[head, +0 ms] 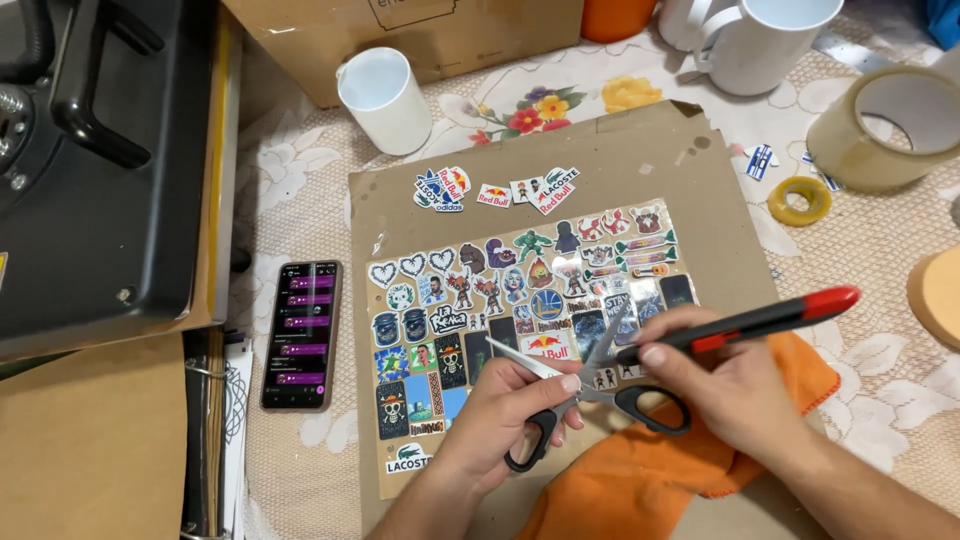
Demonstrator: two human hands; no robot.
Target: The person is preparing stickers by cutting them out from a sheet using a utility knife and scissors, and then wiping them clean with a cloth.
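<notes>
A black heat press filled the far left of the table, which was covered by a lace cloth with flowers. In the middle lay a brown cardboard sheet carrying many small cut stickers. An orange cloth lay near, under the hands. At the far side stood 2 white mugs (the right one only partly in view), and at the right a big roll of clear tape. A phone with a lit screen lay left of the cardboard. The left hand was clenched around open scissors above the near stickers. The right hand grasped a red and black utility knife, touching the scissors blades.
</notes>
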